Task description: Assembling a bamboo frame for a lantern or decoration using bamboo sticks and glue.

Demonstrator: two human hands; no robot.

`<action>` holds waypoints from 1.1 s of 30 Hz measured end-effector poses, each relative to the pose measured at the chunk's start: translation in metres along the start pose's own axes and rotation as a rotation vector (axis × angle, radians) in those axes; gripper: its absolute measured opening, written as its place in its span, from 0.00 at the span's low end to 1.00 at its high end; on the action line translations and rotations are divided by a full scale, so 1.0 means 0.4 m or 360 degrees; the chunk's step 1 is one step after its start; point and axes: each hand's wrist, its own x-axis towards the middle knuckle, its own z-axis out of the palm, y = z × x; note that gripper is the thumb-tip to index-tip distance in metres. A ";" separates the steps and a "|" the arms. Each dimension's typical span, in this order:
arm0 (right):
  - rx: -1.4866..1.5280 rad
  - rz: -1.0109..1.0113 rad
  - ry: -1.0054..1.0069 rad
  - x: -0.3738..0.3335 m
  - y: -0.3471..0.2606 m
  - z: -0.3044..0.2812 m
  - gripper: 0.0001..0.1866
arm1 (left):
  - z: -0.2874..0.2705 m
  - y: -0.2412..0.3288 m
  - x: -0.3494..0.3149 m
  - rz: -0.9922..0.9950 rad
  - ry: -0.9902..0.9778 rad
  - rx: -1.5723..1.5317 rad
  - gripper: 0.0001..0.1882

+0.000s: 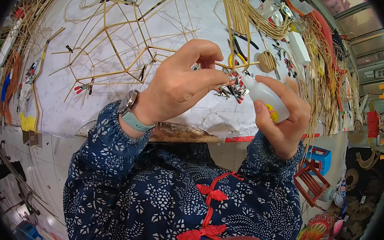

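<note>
My left hand (178, 82), with a watch (128, 102) on its wrist, is closed in a pinch. A thin bamboo strip (251, 64) comes out from its fingertips toward the right. Part of the strip is hidden behind the fingers. In my right hand (291, 116) is a white squeeze bottle (269, 96) with a yellow label, tilted so that its nozzle points up at the strip. The nozzle tip is near the strip where other strips meet it; I cannot tell whether they touch. Left of these lies an open frame of bamboo strips (108, 36), held at some joints by small clips (141, 73).
Red and black clips (235, 92) lie heaped beyond the bottle, near yellow-handled pliers (239, 55) and a tape roll (267, 61). Coiled strips (270, 26) and a white box (299, 47) are at the right. Bundled strips crowd the left side. A blue stool (319, 158) stands below.
</note>
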 end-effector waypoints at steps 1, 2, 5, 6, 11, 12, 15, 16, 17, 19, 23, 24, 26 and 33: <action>-0.0015 -0.0020 -0.0010 0.002 0.000 0.000 0.18 | 0.000 0.000 0.000 0.0000 -0.0001 0.0000 0.13; -0.0015 -0.0020 -0.0009 0.003 0.003 0.001 0.18 | 0.001 0.000 0.000 -0.0003 -0.0003 -0.0003 0.13; -0.0076 -0.0159 0.0032 0.004 0.014 0.002 0.18 | 0.000 0.003 -0.001 -0.0008 -0.0008 -0.0006 0.13; -0.0077 -0.0159 0.0037 0.003 0.015 0.003 0.18 | 0.000 0.003 -0.001 -0.0010 -0.0012 -0.0009 0.13; 0.0042 -0.0078 0.0105 -0.001 0.017 0.008 0.18 | 0.002 0.003 0.002 -0.0018 -0.0019 -0.0008 0.13; 0.0051 -0.0084 0.0100 -0.001 0.018 0.010 0.18 | 0.002 0.003 0.001 -0.0024 -0.0018 -0.0005 0.13; 0.0045 -0.0106 0.0076 0.000 0.019 0.013 0.17 | 0.001 0.002 -0.008 -0.0037 -0.0006 0.0011 0.13; 0.0025 -0.0123 0.0057 0.002 0.018 0.009 0.17 | 0.001 0.002 -0.008 -0.0041 0.0002 0.0018 0.13; 0.0006 -0.0141 0.0037 0.003 0.017 0.007 0.17 | 0.001 0.003 -0.007 -0.0036 -0.0002 0.0019 0.13; 0.0028 -0.0112 0.0071 -0.001 0.019 0.003 0.17 | 0.001 0.004 -0.006 -0.0055 -0.0014 0.0020 0.12; 0.0224 0.0076 0.0421 -0.013 0.066 -0.004 0.15 | 0.002 0.007 -0.001 -0.0098 -0.0071 -0.0002 0.13; 0.0403 0.0184 0.0686 -0.011 0.099 -0.001 0.15 | -0.001 0.010 -0.001 -0.0121 -0.0089 -0.0002 0.13; 0.0565 0.0342 0.0898 0.010 0.207 -0.007 0.17 | -0.002 0.009 -0.003 -0.0106 -0.0072 0.0011 0.12; 0.0296 0.0678 0.1011 0.054 0.698 0.020 0.22 | -0.003 0.027 -0.007 -0.0137 -0.0054 0.0059 0.11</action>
